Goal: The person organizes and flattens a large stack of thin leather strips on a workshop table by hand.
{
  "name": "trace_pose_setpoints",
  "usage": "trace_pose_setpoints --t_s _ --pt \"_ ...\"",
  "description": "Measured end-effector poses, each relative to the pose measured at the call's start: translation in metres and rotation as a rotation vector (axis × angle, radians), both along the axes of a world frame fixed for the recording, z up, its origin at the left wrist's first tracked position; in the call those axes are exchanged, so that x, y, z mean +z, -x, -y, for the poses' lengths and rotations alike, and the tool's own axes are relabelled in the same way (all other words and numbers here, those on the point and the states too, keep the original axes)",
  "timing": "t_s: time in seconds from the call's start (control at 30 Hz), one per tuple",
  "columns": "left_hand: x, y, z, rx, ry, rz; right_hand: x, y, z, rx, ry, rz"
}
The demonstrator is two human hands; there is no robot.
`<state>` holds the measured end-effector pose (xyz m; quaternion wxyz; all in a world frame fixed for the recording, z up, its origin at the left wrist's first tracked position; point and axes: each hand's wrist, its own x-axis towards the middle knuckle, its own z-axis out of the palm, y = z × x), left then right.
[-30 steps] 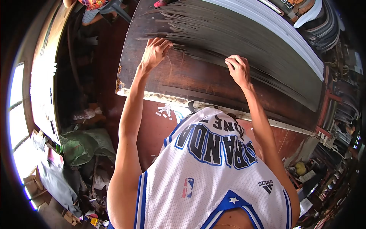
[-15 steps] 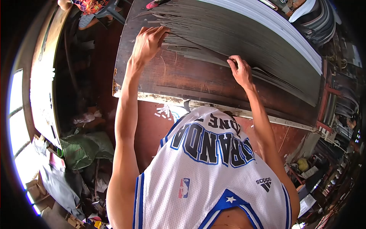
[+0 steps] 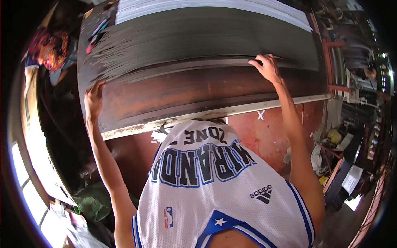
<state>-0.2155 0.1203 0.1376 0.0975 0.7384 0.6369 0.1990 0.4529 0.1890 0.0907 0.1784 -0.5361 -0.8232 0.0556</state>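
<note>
A wide layer of thin dark strips (image 3: 186,39) lies lengthwise on the brown wooden table (image 3: 186,89), with ragged ends at the left. Along the near edge of that layer runs a dark strip (image 3: 198,65), somewhat apart from the rest. My left hand (image 3: 94,99) is at the left ends, fingers pinched together on what looks like a strip's tip; the exact contact is blurred. Farther right, my right hand (image 3: 268,68) has its fingers curled over the near strip, thumb on the left side. Part of the strip under these fingers is hidden.
White strips (image 3: 215,13) lie along the table's far side. Small pink and blue items (image 3: 94,39) rest near its left end. Another person (image 3: 51,51) is at the far left. A red metal frame (image 3: 337,66) stands by the right end, with cluttered shelves beyond.
My view has turned, so the table appears more level. My left hand has come nearer and farther left, toward the strip ends. My right hand stays over the strips' near edge.
</note>
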Motion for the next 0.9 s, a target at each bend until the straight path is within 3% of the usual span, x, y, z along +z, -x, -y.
trace_pose_setpoints --t_s 0.1,0.17,0.3,0.4,0.53,0.6,0.67,0.9 --pt "-0.02 0.005 0.014 0.014 0.0 0.02 0.001 -0.061 -0.007 -0.071 -0.044 0.032" --pt "-0.035 0.045 0.03 0.014 -0.003 0.018 -0.003 -0.054 -0.011 -0.089 -0.111 0.054" --pt "-0.056 0.061 0.046 0.146 0.169 0.081 0.003 -0.111 -0.021 -0.112 -0.232 0.053" --pt "-0.048 0.085 0.058 0.181 0.231 0.068 0.03 -0.122 -0.019 -0.135 -0.245 0.009" --pt "-0.034 0.102 0.073 0.201 0.267 0.165 0.037 -0.181 -0.016 -0.265 -0.321 0.22" --pt "-0.025 0.106 0.079 0.202 0.304 0.12 0.054 -0.215 -0.012 -0.307 -0.17 0.283" --pt "-0.024 0.119 0.086 0.204 0.315 0.154 0.065 -0.243 -0.005 -0.336 -0.221 0.296" --pt "-0.011 0.172 0.119 0.347 0.689 0.058 0.087 -0.297 0.045 -0.363 -0.091 0.426"
